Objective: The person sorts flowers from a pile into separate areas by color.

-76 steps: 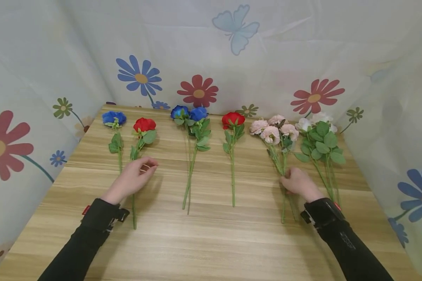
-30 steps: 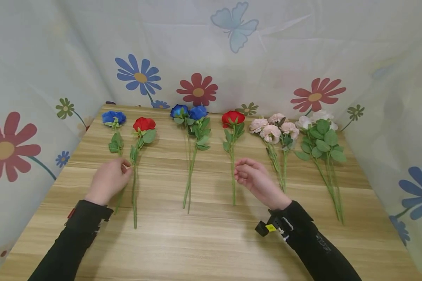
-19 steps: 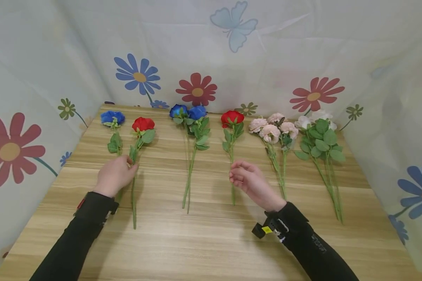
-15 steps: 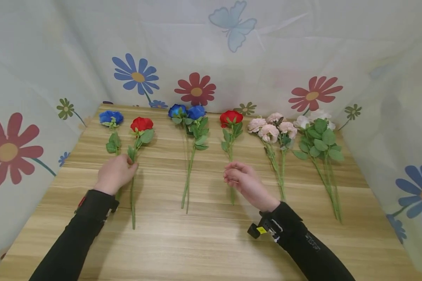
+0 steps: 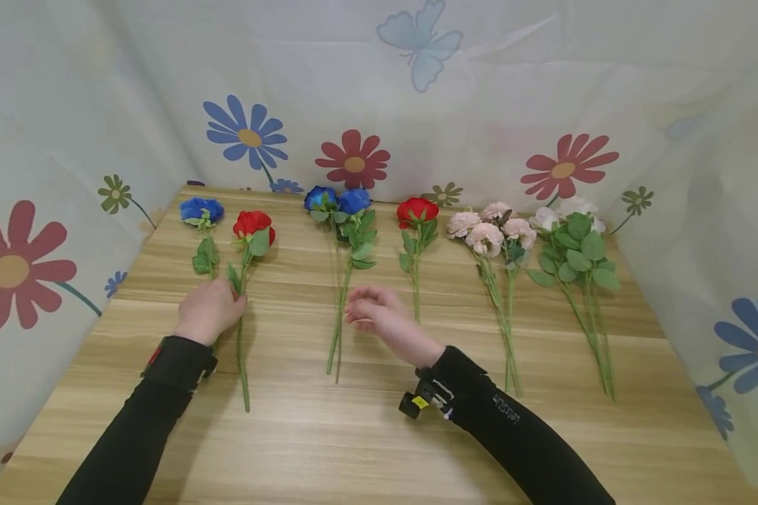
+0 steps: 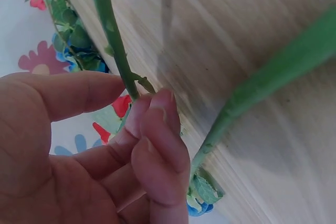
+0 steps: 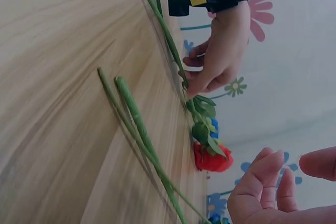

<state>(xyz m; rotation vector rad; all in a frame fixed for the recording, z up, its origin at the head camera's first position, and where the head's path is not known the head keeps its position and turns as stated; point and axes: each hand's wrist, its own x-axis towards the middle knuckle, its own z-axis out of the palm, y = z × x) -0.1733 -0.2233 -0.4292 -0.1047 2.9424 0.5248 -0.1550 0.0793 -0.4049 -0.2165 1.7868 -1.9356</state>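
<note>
My left hand (image 5: 208,310) pinches the stem of the left red rose (image 5: 251,223) between thumb and index finger. Close up in the left wrist view, that green stem (image 6: 111,30) passes between the fingertips. Beside it lies a single blue rose (image 5: 202,209), its stem partly hidden beneath the hand. My right hand (image 5: 388,319) is over the table, just right of the stems of two blue roses (image 5: 355,202); its fingers are loosely bent and hold nothing. The right wrist view also shows a gap between its thumb and fingers (image 7: 257,179).
Farther right on the wooden table (image 5: 366,449) lie another red rose (image 5: 417,210), several pale pink flowers (image 5: 485,240) and white flowers with green leaves (image 5: 577,263). A flower-printed curtain (image 5: 480,105) rises behind the table's back edge.
My right hand has left the pink flowers' stems and moved left past the second red rose. The left hand has come to the left red rose's stem, and that rose has turned slightly.
</note>
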